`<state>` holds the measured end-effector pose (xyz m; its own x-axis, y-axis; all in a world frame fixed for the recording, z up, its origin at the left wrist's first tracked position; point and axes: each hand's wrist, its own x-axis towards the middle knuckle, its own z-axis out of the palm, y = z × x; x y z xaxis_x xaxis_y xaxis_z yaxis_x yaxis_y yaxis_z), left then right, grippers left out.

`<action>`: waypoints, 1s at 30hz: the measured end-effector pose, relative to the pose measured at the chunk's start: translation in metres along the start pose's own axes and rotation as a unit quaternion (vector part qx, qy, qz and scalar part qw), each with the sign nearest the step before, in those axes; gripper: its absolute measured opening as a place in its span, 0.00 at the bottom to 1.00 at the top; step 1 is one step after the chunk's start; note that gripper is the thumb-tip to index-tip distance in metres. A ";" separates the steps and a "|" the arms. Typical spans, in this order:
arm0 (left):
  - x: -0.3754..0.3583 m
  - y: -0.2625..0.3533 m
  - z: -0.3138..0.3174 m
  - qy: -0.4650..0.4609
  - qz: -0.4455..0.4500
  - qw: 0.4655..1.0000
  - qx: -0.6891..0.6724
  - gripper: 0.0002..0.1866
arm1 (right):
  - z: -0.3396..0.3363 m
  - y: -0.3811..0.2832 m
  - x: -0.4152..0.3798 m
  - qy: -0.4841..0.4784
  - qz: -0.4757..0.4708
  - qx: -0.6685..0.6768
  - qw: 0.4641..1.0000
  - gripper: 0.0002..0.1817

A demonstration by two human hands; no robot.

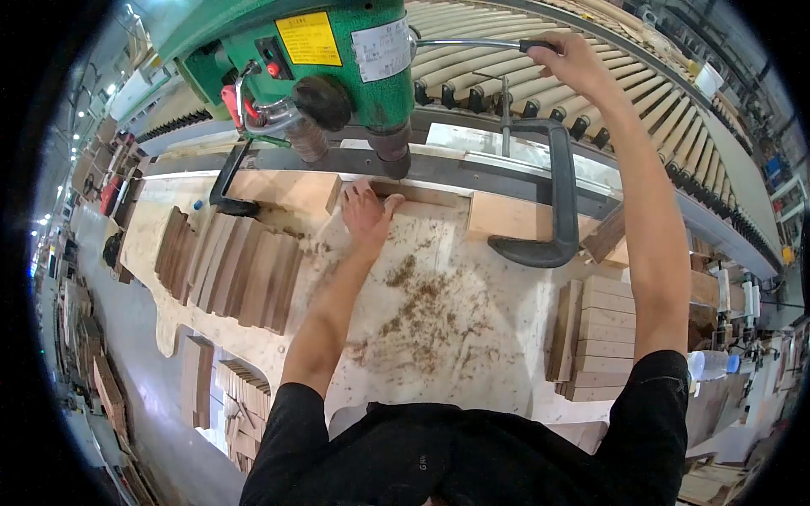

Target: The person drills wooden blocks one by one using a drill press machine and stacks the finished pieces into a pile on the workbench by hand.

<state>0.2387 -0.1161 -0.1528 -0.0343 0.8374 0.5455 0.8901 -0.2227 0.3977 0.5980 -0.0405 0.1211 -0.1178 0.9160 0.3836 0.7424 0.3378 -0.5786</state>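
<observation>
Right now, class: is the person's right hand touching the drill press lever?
Touching. The head view shows the right hand wrapped around the black grip at the end of the lever, fingers closed over it with no gap.

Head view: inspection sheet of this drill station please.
Surface: pale worktable, strewn with sawdust.
Job's things: wood strip under the green drill press; feed lever.
Clutter: wood blocks fanned at left, stacked at right; two black clamps.
Grippers: left hand flat against the strip; right hand gripping the lever.
Cables: red wire on the press.
Surroundings: roller conveyor behind; more wood below the table.
</observation>
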 end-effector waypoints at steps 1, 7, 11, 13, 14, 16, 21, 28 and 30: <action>0.005 0.002 -0.008 -0.025 -0.009 0.999 0.019 0.30 | 0.001 -0.004 -0.002 -0.002 0.007 -0.008 1.000 0.25; -0.003 0.021 0.003 0.028 0.049 0.998 0.010 0.29 | 0.021 0.015 -0.007 -0.069 0.014 -0.072 0.995 0.22; 0.003 0.011 -0.001 0.018 0.026 0.995 -0.097 0.25 | 0.071 0.031 -0.018 -0.102 0.049 -0.110 0.987 0.21; 0.002 0.012 -0.008 0.007 0.022 0.994 -0.108 0.22 | 0.113 0.055 -0.014 -0.098 0.020 -0.111 0.989 0.22; 0.001 0.010 -0.008 0.008 0.024 0.994 -0.107 0.20 | 0.128 0.055 -0.012 -0.093 0.003 -0.113 0.989 0.22; 0.000 0.006 -0.006 0.006 0.030 0.994 -0.108 0.18 | 0.157 0.056 -0.004 -0.146 0.041 -0.078 0.985 0.22; 0.000 0.012 -0.009 0.010 -0.002 0.992 -0.127 0.13 | 0.218 0.066 0.016 -0.105 -0.061 -0.081 0.989 0.28; 0.002 0.010 -0.008 0.004 0.042 0.993 -0.111 0.12 | 0.254 0.042 0.018 -0.046 0.019 -0.026 0.998 0.26; 0.001 0.010 -0.008 0.014 0.039 0.991 -0.124 0.12 | 0.252 0.039 0.014 -0.044 0.026 -0.035 0.998 0.25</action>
<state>0.2445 -0.1215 -0.1425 0.0145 0.7990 0.6012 0.7522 -0.4048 0.5200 0.4596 0.0403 -0.0774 -0.1338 0.9483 0.2879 0.7927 0.2768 -0.5431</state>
